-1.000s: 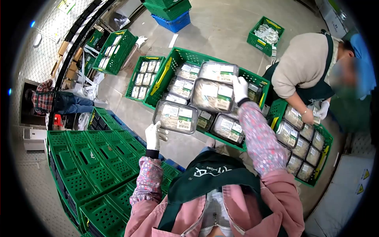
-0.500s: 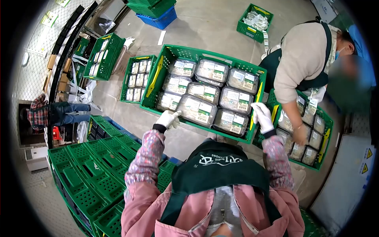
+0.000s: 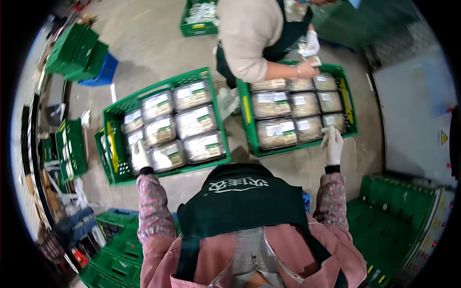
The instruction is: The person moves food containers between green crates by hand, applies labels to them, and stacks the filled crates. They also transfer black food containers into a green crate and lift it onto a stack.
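My left hand (image 3: 140,157), white-gloved, is inside the left green crate (image 3: 163,175), fingers stretched over the clear food packs at its front-left corner. Labelled packs (image 3: 167,156) fill that crate in rows. At the front edge of the right green crate (image 3: 288,148) is my right hand (image 3: 332,146), also gloved, its fingers loosely bent near a front-right pack (image 3: 333,122). Similar packs (image 3: 277,133) lie in rows there. A co-worker's bare hand (image 3: 307,68) reaches over the back of this crate, and their gloved hand (image 3: 312,44) is just behind.
Stacked green crates (image 3: 77,55) rest on a blue crate (image 3: 103,72) at the back left. A crate of white labels (image 3: 199,18) is on the floor behind. More green crates (image 3: 117,247) are at lower left, and others (image 3: 379,216) at lower right.
My view has turned right, bringing the co-worker's crate in front of me. My left hand has gone from the left crate's front rim onto its packs; my right hand has moved to the right crate.
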